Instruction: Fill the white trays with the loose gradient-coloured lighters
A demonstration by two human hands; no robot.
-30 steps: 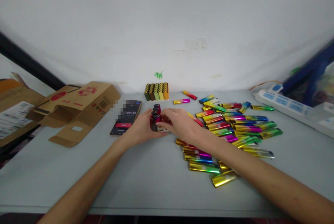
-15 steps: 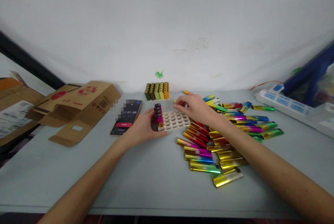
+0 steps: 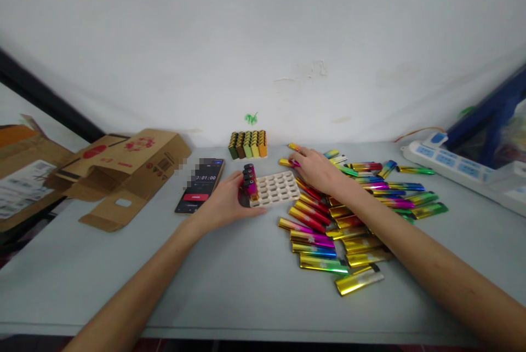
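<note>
A big white wall [image 3: 184, 40] stands behind a pale grey table [image 3: 197, 286]. The wall has some scratches [image 3: 310, 70] and a little green scribble [image 3: 251, 119] low down, near the table's back edge. A black bar [image 3: 45, 97] slants down on the left. Blue bars [image 3: 489, 114] stand on the right. Under the table's front edge, bits of dark red floor [image 3: 146, 345] show. The light is soft and a bit dull.

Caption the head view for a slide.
Left hand steadies a partly filled tray, right hand touches a lighter, more lighters scattered nearby.
</note>
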